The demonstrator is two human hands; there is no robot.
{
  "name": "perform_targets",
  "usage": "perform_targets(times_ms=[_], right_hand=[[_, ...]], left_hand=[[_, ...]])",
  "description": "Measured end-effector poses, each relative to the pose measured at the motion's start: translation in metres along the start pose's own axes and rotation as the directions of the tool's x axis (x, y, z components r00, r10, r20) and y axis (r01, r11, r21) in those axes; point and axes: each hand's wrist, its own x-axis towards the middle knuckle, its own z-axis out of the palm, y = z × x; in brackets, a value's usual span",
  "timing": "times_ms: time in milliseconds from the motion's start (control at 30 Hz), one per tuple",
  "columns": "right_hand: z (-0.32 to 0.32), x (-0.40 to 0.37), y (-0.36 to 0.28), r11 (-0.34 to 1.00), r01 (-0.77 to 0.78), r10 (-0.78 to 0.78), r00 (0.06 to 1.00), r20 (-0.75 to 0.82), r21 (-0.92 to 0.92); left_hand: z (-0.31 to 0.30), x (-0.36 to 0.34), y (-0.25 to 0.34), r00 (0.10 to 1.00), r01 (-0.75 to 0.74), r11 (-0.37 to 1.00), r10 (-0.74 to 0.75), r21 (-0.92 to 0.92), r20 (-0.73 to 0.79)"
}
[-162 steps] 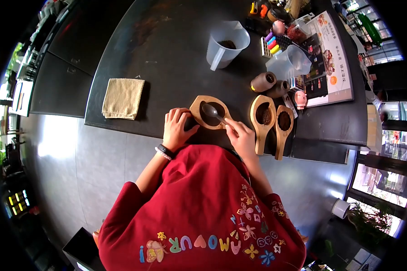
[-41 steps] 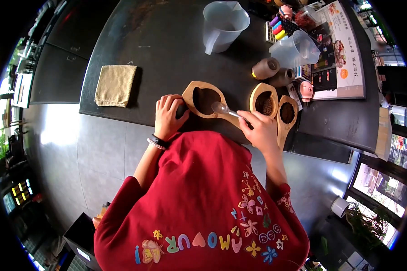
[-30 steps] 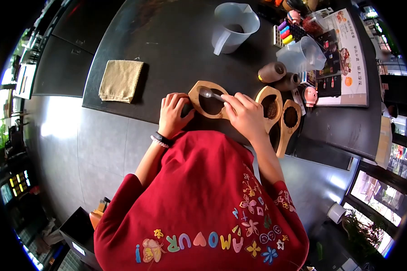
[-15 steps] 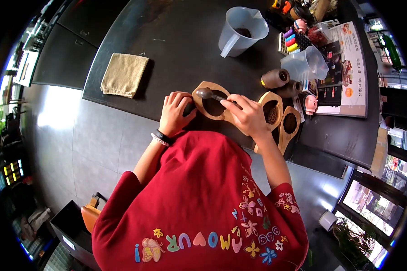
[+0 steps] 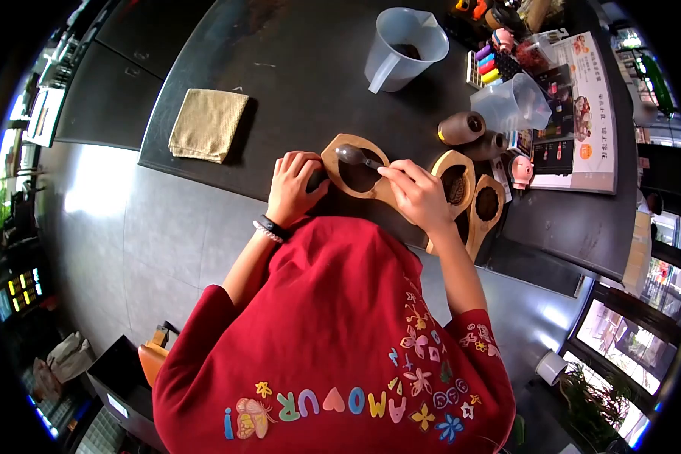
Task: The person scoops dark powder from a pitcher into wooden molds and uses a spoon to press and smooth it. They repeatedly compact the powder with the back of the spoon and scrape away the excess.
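Note:
A spoon with a grey bowl (image 5: 349, 154) is pinched in my right hand (image 5: 416, 193). Its bowl lies over the rounded cavity of a wooden mould (image 5: 334, 157), near the far left rim, and the cavity looks dark inside. Just left of that mould, my left hand (image 5: 293, 185) rests by the table's near edge, fingers curled round a dark rounded thing (image 5: 318, 180) that is mostly hidden. To the right of my right hand lie a second wooden mould (image 5: 467, 171) with a leaf-like pattern in its hollow and a third mould (image 5: 498, 198) with a dark hollow.
A folded tan cloth (image 5: 208, 125) lies on the left of the dark table (image 5: 295, 76). Farther back stands a clear jug (image 5: 401, 72) with dark stuff inside. Brown jars (image 5: 461, 129), a second clear jug (image 5: 499, 106), a pig figurine (image 5: 521, 171) and a printed menu sheet (image 5: 594, 129) crowd the right.
My right hand has shifted slightly to the right, and the spoon's bowl has moved a little right within the mould. My left hand has stayed put.

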Motion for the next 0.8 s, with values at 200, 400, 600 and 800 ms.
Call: perform_targets(times_ms=[200, 400, 600, 800], right_hand=[[0.007, -0.005, 0.001, 0.998, 0.021, -0.021, 1.0, 0.001, -0.065], [-0.008, -0.017, -0.005, 0.996, -0.083, 0.083, 0.996, 0.018, -0.01], [0.009, 0.007, -0.009, 1.0, -0.019, 0.019, 1.0, -0.01, 0.019], [-0.002, -0.011, -0.007, 0.996, -0.086, 0.085, 0.995, 0.044, 0.019]], left_hand=[[0.001, 0.0, 0.002, 1.0, 0.009, 1.0, -0.009, 0.001, 0.004], [0.002, 0.0, 0.0, 1.0, 0.009, 1.0, -0.009, 0.007, -0.002], [0.0, 0.0, 0.001, 1.0, 0.007, 1.0, -0.007, 0.008, 0.002], [0.002, -0.001, 0.0, 1.0, 0.005, 1.0, -0.005, 0.007, -0.005]])
